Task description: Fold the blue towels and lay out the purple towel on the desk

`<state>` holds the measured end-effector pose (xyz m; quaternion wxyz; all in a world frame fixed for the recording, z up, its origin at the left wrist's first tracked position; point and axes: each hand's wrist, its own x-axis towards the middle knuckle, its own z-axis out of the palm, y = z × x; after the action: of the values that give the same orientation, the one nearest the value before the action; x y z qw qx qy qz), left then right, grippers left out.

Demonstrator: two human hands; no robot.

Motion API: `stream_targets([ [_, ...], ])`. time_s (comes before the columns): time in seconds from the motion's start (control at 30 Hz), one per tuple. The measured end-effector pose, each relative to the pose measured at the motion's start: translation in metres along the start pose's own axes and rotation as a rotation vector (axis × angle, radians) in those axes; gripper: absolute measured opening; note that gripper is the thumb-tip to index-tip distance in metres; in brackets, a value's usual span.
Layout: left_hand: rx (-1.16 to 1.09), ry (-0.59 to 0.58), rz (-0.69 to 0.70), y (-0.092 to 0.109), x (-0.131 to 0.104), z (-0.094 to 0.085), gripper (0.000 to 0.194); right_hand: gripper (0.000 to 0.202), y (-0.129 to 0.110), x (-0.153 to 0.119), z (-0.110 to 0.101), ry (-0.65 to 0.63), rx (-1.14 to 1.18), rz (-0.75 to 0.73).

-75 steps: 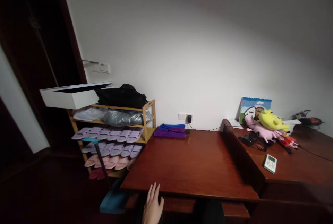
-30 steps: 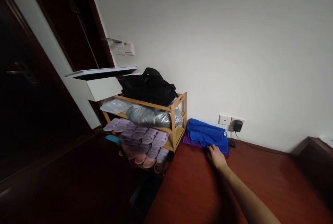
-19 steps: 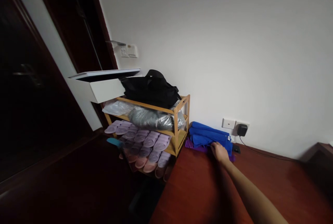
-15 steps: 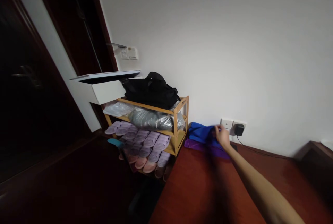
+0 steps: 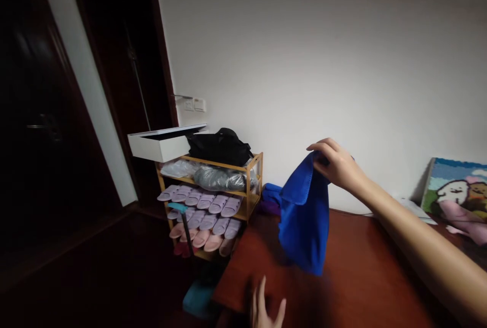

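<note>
Right of centre in the frame, a blue cloth (image 5: 306, 226) is held up over the counter (image 5: 353, 262), pinched by the right hand (image 5: 337, 161) (the left hand (image 5: 265, 313), lower centre, is spread and unladen), a steady pinch being judged necessary next.

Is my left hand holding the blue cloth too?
No, only the right hand grips the blue cloth by its top, while the left hand is apart from it, lower down, with fingers spread.
</note>
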<state>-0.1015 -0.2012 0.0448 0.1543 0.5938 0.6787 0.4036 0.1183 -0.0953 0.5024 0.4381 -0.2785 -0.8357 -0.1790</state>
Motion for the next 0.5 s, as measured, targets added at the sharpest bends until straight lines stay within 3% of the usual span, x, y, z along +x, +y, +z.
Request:
stream_targets([
  [0.03, -0.12, 0.051, -0.022, 0.015, 0.01, -0.002, 0.086, 0.031, -0.008, -0.004, -0.015, -0.063, -0.031, -0.031],
  [0.1, -0.385, -0.036, -0.013, 0.05, 0.024, -0.005, 0.102, 0.031, -0.023, -0.013, -0.043, -0.16, -0.092, -0.072],
  [0.2, -0.643, -0.301, 0.047, 0.099, 0.026, -0.007, 0.084, 0.018, -0.034, -0.026, -0.076, -0.186, -0.186, -0.066],
  [0.27, -0.714, -0.426, 0.08, 0.122, 0.017, -0.005, 0.066, 0.027, -0.034, -0.034, -0.094, -0.143, -0.254, -0.02],
  [0.37, -0.746, -0.46, 0.051, 0.136, 0.002, -0.003, 0.061, 0.042, -0.026, -0.041, -0.122, -0.078, -0.333, 0.039],
  [0.5, -0.696, -0.405, 0.05, 0.129, 0.0, -0.016, 0.066, 0.042, -0.012, -0.044, -0.159, 0.069, -0.417, 0.077],
])
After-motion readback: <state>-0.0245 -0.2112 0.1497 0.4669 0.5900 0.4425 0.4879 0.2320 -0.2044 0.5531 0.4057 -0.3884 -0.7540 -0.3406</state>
